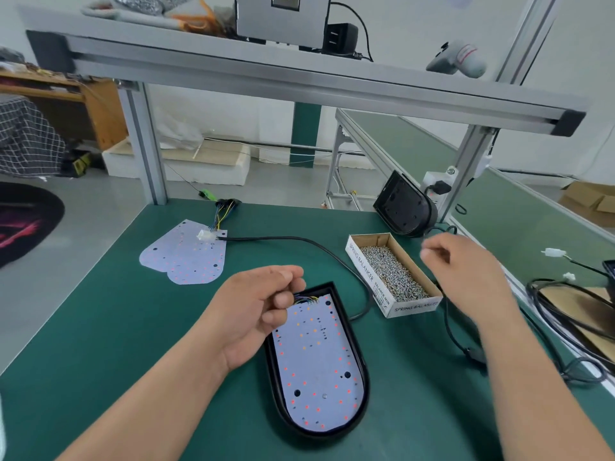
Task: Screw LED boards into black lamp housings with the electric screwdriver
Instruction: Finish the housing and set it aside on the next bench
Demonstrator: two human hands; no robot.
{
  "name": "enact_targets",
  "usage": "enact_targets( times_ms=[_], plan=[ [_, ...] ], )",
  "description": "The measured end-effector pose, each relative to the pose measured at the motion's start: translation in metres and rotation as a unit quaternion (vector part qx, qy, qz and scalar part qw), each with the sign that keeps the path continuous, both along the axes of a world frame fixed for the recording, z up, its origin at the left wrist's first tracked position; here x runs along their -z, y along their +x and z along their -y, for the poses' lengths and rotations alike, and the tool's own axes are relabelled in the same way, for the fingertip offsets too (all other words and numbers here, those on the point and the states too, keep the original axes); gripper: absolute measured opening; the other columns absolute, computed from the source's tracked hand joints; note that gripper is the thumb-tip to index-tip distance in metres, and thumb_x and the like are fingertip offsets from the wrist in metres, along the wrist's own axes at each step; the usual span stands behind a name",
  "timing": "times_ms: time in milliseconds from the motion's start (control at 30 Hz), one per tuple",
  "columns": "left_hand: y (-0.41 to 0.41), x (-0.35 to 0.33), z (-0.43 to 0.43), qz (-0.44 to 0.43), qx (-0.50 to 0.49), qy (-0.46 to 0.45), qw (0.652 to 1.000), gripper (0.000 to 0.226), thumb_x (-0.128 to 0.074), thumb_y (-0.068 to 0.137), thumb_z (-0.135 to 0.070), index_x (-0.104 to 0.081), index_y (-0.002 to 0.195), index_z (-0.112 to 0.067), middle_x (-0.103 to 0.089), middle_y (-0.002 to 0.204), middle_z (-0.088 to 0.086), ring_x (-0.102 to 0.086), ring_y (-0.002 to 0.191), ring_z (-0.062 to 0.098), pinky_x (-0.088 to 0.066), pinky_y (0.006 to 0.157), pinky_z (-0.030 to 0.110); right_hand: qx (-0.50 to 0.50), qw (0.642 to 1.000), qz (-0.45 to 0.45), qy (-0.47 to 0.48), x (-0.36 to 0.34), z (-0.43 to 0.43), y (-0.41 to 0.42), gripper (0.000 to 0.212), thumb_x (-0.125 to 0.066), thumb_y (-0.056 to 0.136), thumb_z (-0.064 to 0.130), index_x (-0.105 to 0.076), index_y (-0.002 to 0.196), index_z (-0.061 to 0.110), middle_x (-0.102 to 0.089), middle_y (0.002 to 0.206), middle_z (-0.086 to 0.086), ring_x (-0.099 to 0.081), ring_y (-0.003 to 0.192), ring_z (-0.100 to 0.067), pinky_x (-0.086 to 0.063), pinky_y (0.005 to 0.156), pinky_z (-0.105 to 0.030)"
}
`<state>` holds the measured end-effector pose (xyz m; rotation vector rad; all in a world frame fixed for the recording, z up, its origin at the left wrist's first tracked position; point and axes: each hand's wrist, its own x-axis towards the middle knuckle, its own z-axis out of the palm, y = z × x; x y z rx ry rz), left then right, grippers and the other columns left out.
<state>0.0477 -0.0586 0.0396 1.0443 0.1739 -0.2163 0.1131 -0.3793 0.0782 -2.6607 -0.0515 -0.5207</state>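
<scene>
A black lamp housing (362,367) lies on the green mat with a white LED board (316,364) seated inside it. My left hand (259,311) hovers over the housing's top left corner, fingers curled near the board's wires; whether it holds anything is hidden. My right hand (466,271) is blurred above the right side of a cardboard box of screws (392,274), fingers loosely curled, with nothing visible in them. The electric screwdriver (459,59) hangs at the upper right, away from both hands.
Two spare LED boards (186,257) with a wire bundle lie at the back left. A second black housing (404,204) leans against the frame post. A black cable (299,239) crosses the mat, and more cables (565,314) lie at the right edge.
</scene>
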Motion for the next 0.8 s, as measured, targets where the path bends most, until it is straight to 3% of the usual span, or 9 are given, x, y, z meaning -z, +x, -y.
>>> enact_targets(
  times_ms=[67,133,267,400,500,567,667,800],
  plan=[
    [0.001,0.0,-0.001,0.0,-0.008,-0.018,1.0,0.022,-0.056,0.103,0.002,-0.073,0.115,0.006,-0.075,0.095,0.015,-0.051,0.057,0.009,-0.036,0.043,0.017,0.059,0.992,-0.07,-0.086,0.007,0.032,0.003,0.022,-0.054,0.099,0.039,-0.065,0.111,0.025,-0.059,0.107,-0.001,-0.061,0.106,-0.031,-0.051,0.084,-0.042],
    [0.002,-0.001,-0.002,0.001,-0.011,-0.025,1.0,0.022,-0.058,0.101,0.005,-0.075,0.114,0.005,-0.076,0.097,0.016,-0.052,0.057,0.009,-0.036,0.043,0.017,0.082,0.977,-0.152,-0.128,0.016,0.056,0.004,0.031,-0.054,0.099,0.047,-0.061,0.111,0.02,-0.057,0.108,-0.006,-0.059,0.104,-0.035,-0.05,0.083,-0.043],
    [0.001,-0.002,-0.005,0.011,0.0,-0.019,1.0,0.016,-0.07,0.093,-0.001,-0.083,0.102,-0.002,-0.075,0.092,0.012,-0.053,0.057,0.009,-0.034,0.043,0.016,0.08,0.958,-0.229,-0.153,0.03,0.074,0.003,0.037,-0.068,0.09,0.056,-0.054,0.103,0.024,-0.062,0.098,-0.002,-0.062,0.088,-0.027,-0.051,0.078,-0.04],
    [0.002,-0.001,-0.007,0.028,0.01,-0.011,1.0,0.024,-0.079,0.076,-0.014,-0.085,0.098,-0.008,-0.073,0.086,0.008,-0.052,0.057,0.007,-0.033,0.043,0.015,0.099,0.962,-0.23,-0.111,0.036,0.078,0.006,0.032,-0.077,0.086,0.042,-0.057,0.087,0.017,-0.066,0.077,-0.002,-0.064,0.071,-0.019,-0.043,0.061,-0.035],
    [0.002,0.001,-0.006,0.031,0.012,0.003,0.999,0.025,-0.078,0.079,-0.013,-0.084,0.102,-0.007,-0.073,0.087,0.009,-0.051,0.057,0.008,-0.033,0.043,0.016,0.083,0.979,-0.185,0.037,0.039,0.079,0.007,0.018,-0.075,0.089,0.028,-0.063,0.085,0.014,-0.071,0.065,-0.004,-0.069,0.057,-0.023,-0.053,0.057,-0.036],
    [0.002,0.003,-0.005,0.03,0.01,0.021,0.999,0.018,-0.075,0.089,-0.006,-0.083,0.105,-0.005,-0.074,0.088,0.01,-0.051,0.056,0.009,-0.033,0.043,0.016,0.064,0.963,-0.144,0.218,0.037,0.071,0.006,0.01,-0.07,0.095,0.018,-0.065,0.093,0.01,-0.072,0.078,-0.011,-0.071,0.053,-0.019,-0.06,0.054,-0.038],
    [0.001,0.004,-0.002,0.04,0.017,0.055,0.998,0.014,-0.069,0.097,0.001,-0.073,0.11,-0.002,-0.074,0.088,0.013,-0.05,0.056,0.01,-0.034,0.043,0.017,0.017,0.884,-0.086,0.459,0.026,0.051,0.002,0.01,-0.067,0.098,0.01,-0.066,0.101,0.001,-0.066,0.075,-0.01,-0.063,0.049,-0.015,-0.056,0.047,-0.034],
    [-0.002,0.005,0.002,0.06,0.031,0.106,0.992,0.008,-0.07,0.097,-0.001,-0.068,0.105,-0.002,-0.076,0.087,0.015,-0.05,0.055,0.011,-0.035,0.045,0.018,-0.076,0.764,-0.055,0.639,0.014,0.003,-0.007,0.011,-0.065,0.097,0.008,-0.065,0.107,0.003,-0.061,0.074,-0.006,-0.056,0.056,-0.017,-0.052,0.048,-0.028]
  ],
)
